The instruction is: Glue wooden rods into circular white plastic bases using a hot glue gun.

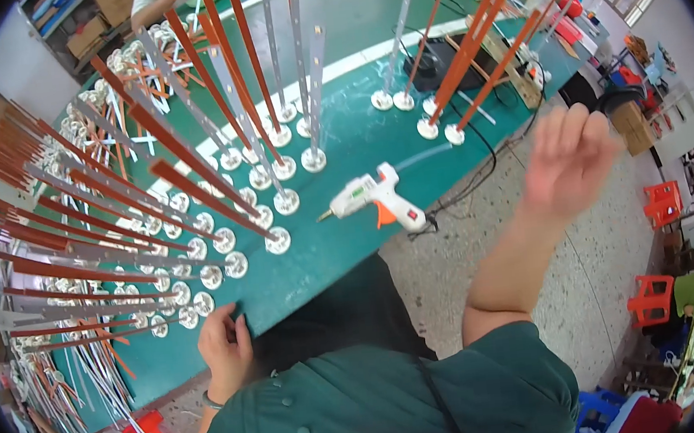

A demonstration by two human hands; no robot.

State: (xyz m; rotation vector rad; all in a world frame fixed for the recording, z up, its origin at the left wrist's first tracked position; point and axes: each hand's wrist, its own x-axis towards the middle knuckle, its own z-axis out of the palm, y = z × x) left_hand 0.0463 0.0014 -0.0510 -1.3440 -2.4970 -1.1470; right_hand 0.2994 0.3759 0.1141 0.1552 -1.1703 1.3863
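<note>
My left hand (225, 347) rests at the near edge of the green table (287, 286), fingers loosely bent, thumb apart, nothing visible in it. My right hand (571, 157) is raised off to the right of the table, fingers curled in, slightly blurred; no object shows in it. Between them a white hot glue gun (372, 197) with an orange trigger lies on its side, nozzle toward the left. Left of it stand many round white bases, such as one nearby (278, 241), each carrying a tall brown or silver-grey strip (199, 181).
More strips on bases (429, 128) stand at the right end, beside a black object (428, 66) and cables. Loose strips (105, 373) hang over the left edge. A person's arm (160, 6) shows across the table. Red stools (652, 300) stand on the speckled floor.
</note>
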